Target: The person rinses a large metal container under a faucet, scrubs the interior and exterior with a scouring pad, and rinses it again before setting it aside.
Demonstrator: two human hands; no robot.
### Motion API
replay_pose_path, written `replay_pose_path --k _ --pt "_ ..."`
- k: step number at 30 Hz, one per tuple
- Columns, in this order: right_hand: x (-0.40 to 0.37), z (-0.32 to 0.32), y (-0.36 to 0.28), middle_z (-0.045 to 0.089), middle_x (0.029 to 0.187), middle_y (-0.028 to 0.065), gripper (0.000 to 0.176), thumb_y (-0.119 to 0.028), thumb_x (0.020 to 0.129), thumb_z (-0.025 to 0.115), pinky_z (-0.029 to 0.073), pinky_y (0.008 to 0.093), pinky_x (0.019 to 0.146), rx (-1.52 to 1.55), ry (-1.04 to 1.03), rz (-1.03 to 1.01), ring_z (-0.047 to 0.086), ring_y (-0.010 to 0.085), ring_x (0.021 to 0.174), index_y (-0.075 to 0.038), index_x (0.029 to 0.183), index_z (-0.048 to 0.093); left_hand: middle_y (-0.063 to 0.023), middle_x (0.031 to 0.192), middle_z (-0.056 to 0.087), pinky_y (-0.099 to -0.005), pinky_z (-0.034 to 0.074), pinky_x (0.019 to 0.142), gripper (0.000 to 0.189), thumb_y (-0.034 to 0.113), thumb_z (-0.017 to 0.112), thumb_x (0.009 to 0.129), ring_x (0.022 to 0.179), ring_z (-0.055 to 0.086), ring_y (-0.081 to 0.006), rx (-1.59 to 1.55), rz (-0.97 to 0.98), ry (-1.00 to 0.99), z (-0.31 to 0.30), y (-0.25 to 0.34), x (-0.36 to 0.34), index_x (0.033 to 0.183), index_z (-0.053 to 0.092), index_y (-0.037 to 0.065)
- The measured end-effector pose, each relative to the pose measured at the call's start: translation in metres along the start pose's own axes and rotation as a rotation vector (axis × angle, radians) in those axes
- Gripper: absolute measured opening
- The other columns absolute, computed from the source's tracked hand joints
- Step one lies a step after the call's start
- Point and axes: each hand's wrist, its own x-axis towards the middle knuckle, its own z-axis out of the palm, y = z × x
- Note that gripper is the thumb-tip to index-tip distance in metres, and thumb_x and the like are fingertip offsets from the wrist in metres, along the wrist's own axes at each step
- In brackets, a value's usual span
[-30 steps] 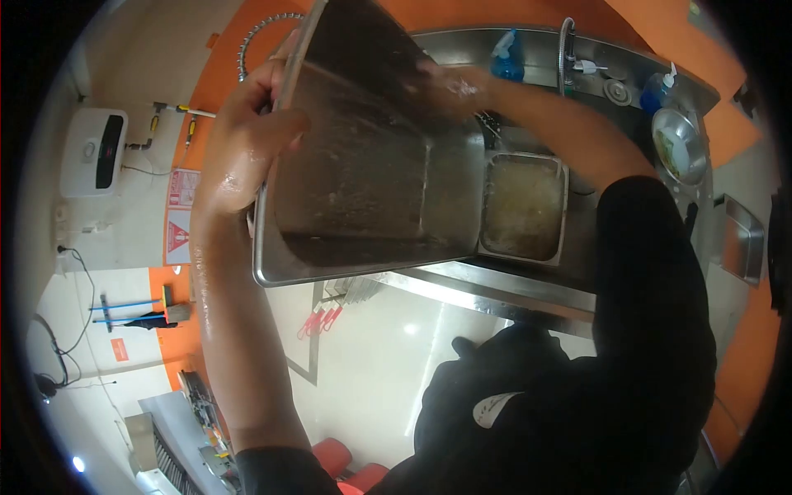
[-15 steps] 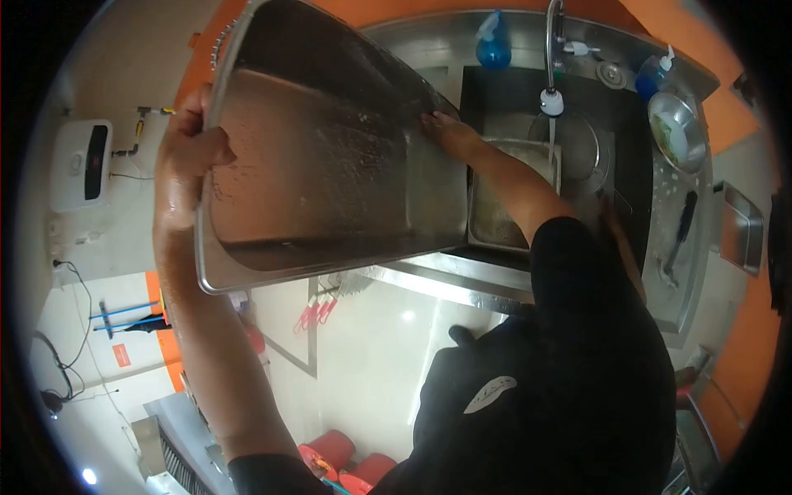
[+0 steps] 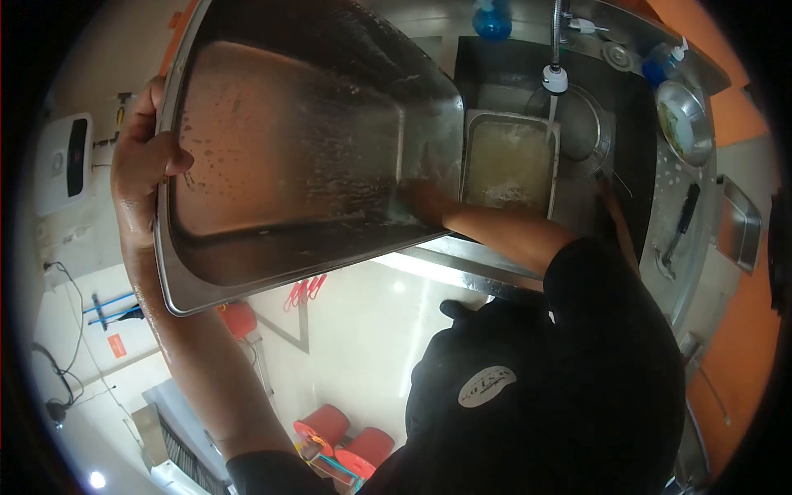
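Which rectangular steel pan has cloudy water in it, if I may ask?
The small steel pan in the dark sink; the large steel pan, gripped by the left hand, and the steel pan at far right show none.

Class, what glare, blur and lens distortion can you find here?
Head view: wide-angle bending curves the steel counter, corners black; head view: glare whitens patches of the pale floor, and a lamp is blown out; head view: the right hand looks blurred inside the metal container.

The single head view looks forward and down, close over the steel pan [image 3: 280, 140] and sink [image 3: 631, 107], its wide, dark-edged round field reaching the floor [image 3: 363, 330] below.
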Motion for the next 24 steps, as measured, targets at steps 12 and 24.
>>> replay_pose_path --k 12,24 --pt "0.064 -0.149 -0.236 0.036 0.146 0.0151 0.045 -0.019 0.094 0.045 0.03 0.0358 0.113 0.497 -0.109 -0.307 0.035 0.0296 0.136 -0.019 0.14 0.045 0.0003 0.076 0.048 -0.0188 0.031 0.059 0.025 0.0 0.044 0.056 0.068 0.041 -0.0067 0.142 0.004 -0.056 -0.014 -0.002 -0.001 0.08 0.051 0.006" --pt "0.233 -0.177 -0.226 0.061 0.111 0.0183 0.03 -0.021 0.075 0.068 0.048 0.0406 0.086 0.32 0.592 -0.107 0.059 0.0317 0.103 -0.002 0.099 0.066 -0.0016 0.084 0.056 -0.0191 0.041 0.07 0.022 0.004 0.048 0.062 0.075 0.053 -0.0095 0.284 -0.028 -0.109 -0.095 -0.025 0.008 0.082 0.055 0.004"
